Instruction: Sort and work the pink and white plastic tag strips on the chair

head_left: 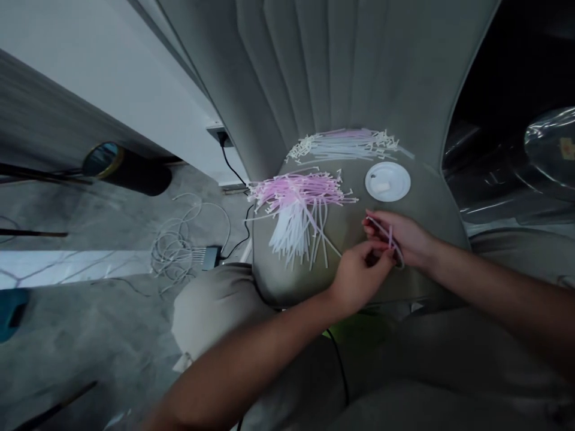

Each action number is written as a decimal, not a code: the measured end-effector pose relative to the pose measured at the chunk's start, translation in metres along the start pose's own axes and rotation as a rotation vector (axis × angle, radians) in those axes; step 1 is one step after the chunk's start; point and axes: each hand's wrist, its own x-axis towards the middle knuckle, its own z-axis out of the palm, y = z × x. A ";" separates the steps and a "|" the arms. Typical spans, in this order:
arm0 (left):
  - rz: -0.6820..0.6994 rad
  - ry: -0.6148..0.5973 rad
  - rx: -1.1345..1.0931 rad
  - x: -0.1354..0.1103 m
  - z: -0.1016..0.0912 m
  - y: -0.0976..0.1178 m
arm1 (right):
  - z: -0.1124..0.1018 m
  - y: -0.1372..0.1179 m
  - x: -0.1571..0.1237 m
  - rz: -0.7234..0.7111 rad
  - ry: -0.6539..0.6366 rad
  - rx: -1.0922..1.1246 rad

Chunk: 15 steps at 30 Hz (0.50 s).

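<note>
My left hand [359, 272] is closed in a pinch on a short thin pink tube [390, 233] that stands up between thumb and fingers. My right hand [411, 236], also closed, holds a pale, bent thin tube [381, 225] that runs past the fingers of both hands. Whether the two tubes are joined I cannot tell. To the left of the hands, pink tubes with white end pieces [305, 188] lie in a heap across a fan of plain white tubes [291, 230]. A white round dish [399, 173] with a small pale piece [381, 187] is just beyond my right hand.
All this lies on a grey padded chair seat [350, 221]. More tubes with white ends [345, 145] lie along the backrest. On the floor at left are a charger box with coiled cables [211, 257] and a dark cylinder [139, 170]. My knee [220, 305] touches the seat's left side.
</note>
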 end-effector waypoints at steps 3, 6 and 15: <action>0.068 -0.023 0.136 0.000 0.005 -0.008 | -0.001 0.001 -0.002 -0.019 0.071 0.015; 0.131 -0.066 0.243 0.004 0.006 -0.011 | -0.006 0.000 -0.006 -0.048 0.122 -0.005; 0.276 -0.132 0.524 0.006 0.007 -0.016 | -0.028 0.004 -0.010 -0.090 0.044 -0.085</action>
